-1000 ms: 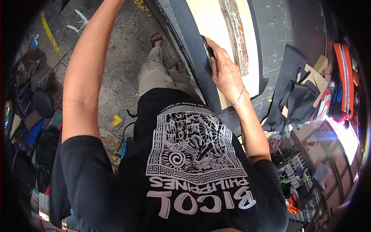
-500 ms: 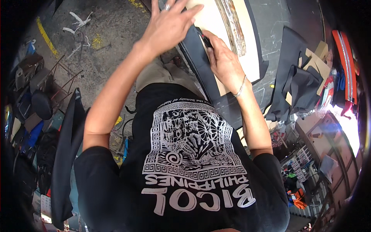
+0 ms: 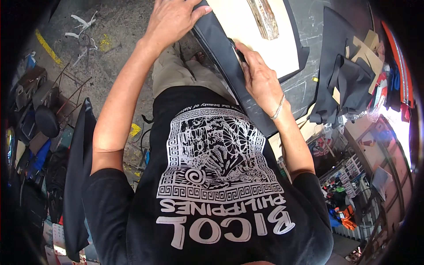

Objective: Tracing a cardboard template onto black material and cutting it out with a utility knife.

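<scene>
A cream pattern board point(image 3: 285, 55) lies on black sheet material point(image 3: 215, 42) at the table's left side. My left hand point(image 3: 172, 21) rests at the material's far left edge, its thumb stretched out and apart; its other fingertips run to the picture's upper rim. My right hand point(image 3: 261, 77), with a chain bracelet at the wrist, is closed around a small black and red tool point(image 3: 239, 52) that looks like a cutter knife, beside the board's left edge. The tool's tip is hard to make out. A brown and clear streaked bar point(image 3: 265, 20) lies on the board.
Black offcuts point(image 3: 349, 84) and cream card strips point(image 3: 369, 53) lie on the table's right side point(image 3: 304, 90). At far right hangs an orange-red strip point(image 3: 397, 62). White scraps point(image 3: 81, 26) lie on the floor. Black sheeting point(image 3: 77, 176) and stacked goods stand at left.
My left hand has shifted left along the edge of the material. My right hand has moved slightly nearer to me with the tool. The board no longer shows at the near end by my right hand.
</scene>
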Action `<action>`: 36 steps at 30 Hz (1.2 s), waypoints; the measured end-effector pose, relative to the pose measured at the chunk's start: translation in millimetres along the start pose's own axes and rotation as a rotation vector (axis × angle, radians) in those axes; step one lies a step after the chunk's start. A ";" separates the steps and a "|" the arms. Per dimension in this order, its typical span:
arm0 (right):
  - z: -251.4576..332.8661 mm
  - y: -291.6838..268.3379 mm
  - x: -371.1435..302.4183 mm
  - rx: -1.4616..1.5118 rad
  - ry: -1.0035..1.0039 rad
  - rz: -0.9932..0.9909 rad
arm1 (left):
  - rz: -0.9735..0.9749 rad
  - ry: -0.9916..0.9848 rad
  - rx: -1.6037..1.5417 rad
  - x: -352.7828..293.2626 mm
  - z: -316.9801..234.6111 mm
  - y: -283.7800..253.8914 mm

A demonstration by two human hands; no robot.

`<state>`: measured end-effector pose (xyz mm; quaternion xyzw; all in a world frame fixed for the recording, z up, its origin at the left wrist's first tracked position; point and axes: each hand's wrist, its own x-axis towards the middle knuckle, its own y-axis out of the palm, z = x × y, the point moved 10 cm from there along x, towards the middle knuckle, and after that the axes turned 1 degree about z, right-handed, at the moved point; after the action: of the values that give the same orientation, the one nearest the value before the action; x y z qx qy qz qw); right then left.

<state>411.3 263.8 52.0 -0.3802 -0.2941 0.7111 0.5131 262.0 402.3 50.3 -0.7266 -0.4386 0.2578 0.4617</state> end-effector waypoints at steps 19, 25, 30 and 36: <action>-37.6 22.1 -66.9 0.015 0.149 0.173 | -0.023 -0.082 0.016 -2.8 35.8 -7.1; -45.2 27.6 -76.8 -0.022 0.212 0.235 | -0.016 -0.102 -0.002 -5.7 51.4 4.4; -51.3 28.3 -88.6 -0.037 0.172 0.208 | -0.006 -0.119 0.001 -6.0 58.4 7.7; -63.3 36.4 -106.9 -0.015 0.276 0.230 | -0.111 -0.094 0.030 -14.5 64.4 10.1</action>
<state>465.9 152.7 14.1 -0.5092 -0.1805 0.7040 0.4611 208.8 416.4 12.4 -0.6813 -0.4953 0.2723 0.4651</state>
